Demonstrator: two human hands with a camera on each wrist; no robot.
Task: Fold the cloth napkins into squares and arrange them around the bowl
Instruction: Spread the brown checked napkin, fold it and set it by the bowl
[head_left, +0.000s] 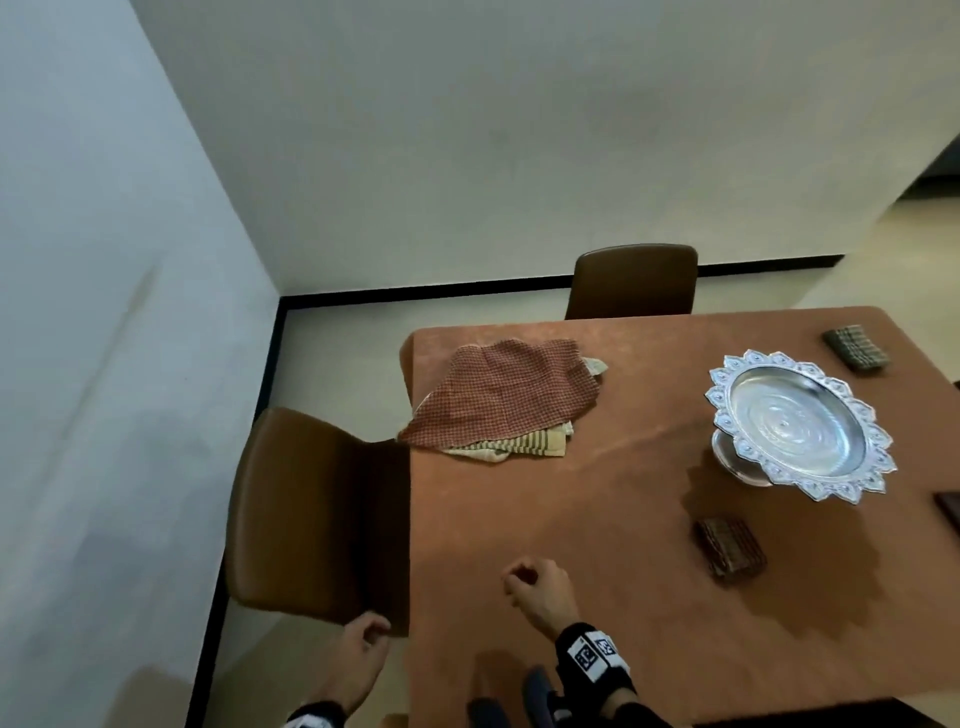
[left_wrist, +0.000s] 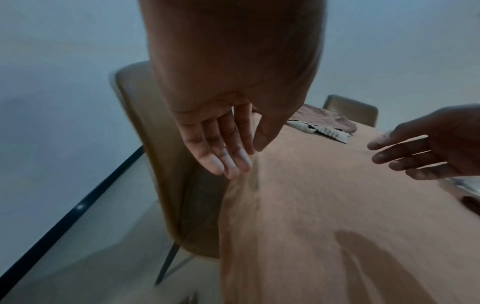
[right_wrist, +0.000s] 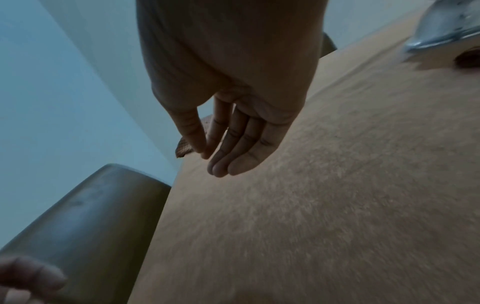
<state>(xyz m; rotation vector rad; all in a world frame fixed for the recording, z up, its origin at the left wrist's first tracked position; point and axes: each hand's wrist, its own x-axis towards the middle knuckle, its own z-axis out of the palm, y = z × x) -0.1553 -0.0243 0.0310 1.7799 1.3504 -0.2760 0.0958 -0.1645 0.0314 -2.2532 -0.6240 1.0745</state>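
2 hands nearest, both holding nothing: left hand (head_left: 358, 654) off the table's left edge by the near chair (head_left: 311, 514), fingers (left_wrist: 221, 152) relaxed & nearly straight; right hand (head_left: 540, 592) over the table (head_left: 571, 545) near its front-left, fingers (right_wrist: 233, 150) loosely extended, apart from any cloth. Bare tabletop lies w/ open room between the hands & the pile. 2 folded dark checked napkins clearly seen: one (head_left: 730, 553) just in front of the bowl, one (head_left: 856, 347) behind it at the far right; a dark item (head_left: 948, 509) at the right edge is cut off, can't tell what. 1 silver bowl (head_left: 800, 421) w/ scalloped rim, on a foot, nothing in it. At far-left corner, a pile: red checked cloth (head_left: 504, 395) on top of striped cream cloth (head_left: 519, 444), a corner overhanging the left edge. 2 chairs total; 2nd chair (head_left: 634, 280) at the far side.
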